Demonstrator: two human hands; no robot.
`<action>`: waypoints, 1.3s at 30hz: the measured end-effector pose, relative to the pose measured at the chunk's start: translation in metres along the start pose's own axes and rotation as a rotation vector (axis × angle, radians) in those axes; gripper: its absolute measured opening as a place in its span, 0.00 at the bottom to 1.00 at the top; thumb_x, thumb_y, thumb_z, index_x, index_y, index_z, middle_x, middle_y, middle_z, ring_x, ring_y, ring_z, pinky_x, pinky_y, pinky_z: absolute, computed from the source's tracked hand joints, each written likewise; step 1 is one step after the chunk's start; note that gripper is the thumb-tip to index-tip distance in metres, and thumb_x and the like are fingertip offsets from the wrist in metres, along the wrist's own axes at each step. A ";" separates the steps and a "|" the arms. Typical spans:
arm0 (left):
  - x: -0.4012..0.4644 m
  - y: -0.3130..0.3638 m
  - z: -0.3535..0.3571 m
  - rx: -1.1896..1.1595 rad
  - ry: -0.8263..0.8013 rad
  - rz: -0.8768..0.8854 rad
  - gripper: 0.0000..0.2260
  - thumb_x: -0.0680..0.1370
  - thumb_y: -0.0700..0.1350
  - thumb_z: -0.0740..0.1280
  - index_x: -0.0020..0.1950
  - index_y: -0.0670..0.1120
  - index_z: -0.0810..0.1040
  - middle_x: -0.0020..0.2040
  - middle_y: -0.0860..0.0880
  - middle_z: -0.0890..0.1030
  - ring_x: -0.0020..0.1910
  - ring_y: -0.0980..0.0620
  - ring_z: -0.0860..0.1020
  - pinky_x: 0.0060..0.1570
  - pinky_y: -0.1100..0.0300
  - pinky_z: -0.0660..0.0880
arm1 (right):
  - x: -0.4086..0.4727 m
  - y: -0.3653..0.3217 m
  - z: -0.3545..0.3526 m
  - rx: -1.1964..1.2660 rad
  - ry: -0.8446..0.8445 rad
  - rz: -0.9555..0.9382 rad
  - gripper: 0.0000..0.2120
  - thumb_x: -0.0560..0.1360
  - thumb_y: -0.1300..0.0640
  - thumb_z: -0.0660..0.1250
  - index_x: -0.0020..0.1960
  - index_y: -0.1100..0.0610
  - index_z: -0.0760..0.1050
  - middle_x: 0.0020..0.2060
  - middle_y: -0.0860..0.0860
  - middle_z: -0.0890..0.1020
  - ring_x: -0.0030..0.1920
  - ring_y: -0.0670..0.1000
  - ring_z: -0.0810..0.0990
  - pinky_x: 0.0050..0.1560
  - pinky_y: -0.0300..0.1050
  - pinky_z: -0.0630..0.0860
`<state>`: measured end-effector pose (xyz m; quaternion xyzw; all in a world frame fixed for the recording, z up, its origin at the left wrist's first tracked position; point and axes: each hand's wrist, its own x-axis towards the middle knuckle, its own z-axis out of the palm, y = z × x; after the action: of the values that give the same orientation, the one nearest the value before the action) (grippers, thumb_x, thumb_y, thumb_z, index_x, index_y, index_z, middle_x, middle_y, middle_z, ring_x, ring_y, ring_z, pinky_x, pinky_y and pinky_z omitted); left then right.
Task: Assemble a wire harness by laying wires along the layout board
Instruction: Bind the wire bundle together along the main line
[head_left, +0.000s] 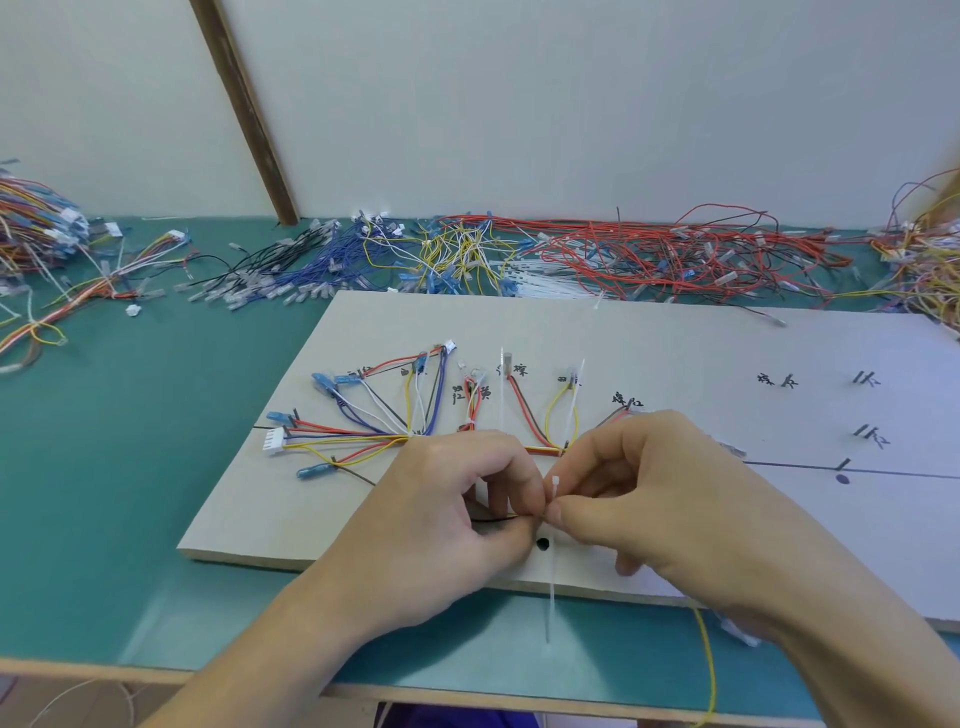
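Nearest to us, a loose yellow wire hangs over the front edge of the green-topped work surface. Above it we observe both hands meeting over the near edge of the pale grey rectangular layout board. The left hand has its fingers curled, its grip pinching a thin dark wire against the board. The right hand pinches a slim white plastic cable tie, whose head stands just above the fingertips and whose tail runs down past the board edge. Just beyond the hands, the partly laid multicoloured wire harness fans out across the left half of the board, ending at a white multi-pin connector and blue-sleeved terminals. Two more white ties stand upright among the branches. Handwritten markings and black guide lines cover the right half. Farthest back, against the white wall, we note heaps of loose red wires, blue and yellow wires, and finished bundles at far left.
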<state>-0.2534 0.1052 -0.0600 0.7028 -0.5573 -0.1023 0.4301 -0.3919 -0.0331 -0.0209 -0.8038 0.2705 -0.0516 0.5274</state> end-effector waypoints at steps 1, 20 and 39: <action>0.000 0.000 0.000 -0.002 0.000 -0.010 0.12 0.71 0.37 0.76 0.41 0.54 0.79 0.38 0.60 0.80 0.34 0.56 0.75 0.35 0.70 0.70 | -0.001 0.000 0.002 -0.086 0.049 -0.033 0.05 0.71 0.59 0.75 0.41 0.48 0.84 0.34 0.48 0.85 0.34 0.49 0.82 0.33 0.48 0.80; 0.001 -0.002 0.001 -0.041 -0.003 -0.025 0.12 0.71 0.36 0.77 0.43 0.53 0.85 0.40 0.53 0.82 0.37 0.51 0.80 0.36 0.63 0.75 | 0.001 0.001 -0.004 0.131 -0.024 0.047 0.06 0.73 0.64 0.72 0.40 0.55 0.82 0.34 0.58 0.86 0.33 0.56 0.84 0.30 0.44 0.79; 0.001 -0.001 -0.001 -0.088 -0.002 -0.044 0.12 0.72 0.36 0.73 0.42 0.55 0.82 0.40 0.53 0.82 0.37 0.50 0.79 0.37 0.63 0.76 | 0.005 0.010 -0.013 0.455 -0.348 0.213 0.06 0.79 0.59 0.71 0.51 0.61 0.76 0.48 0.64 0.86 0.38 0.59 0.87 0.32 0.47 0.84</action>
<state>-0.2513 0.1049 -0.0600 0.6953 -0.5372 -0.1369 0.4575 -0.3956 -0.0491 -0.0250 -0.6288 0.2400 0.0832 0.7349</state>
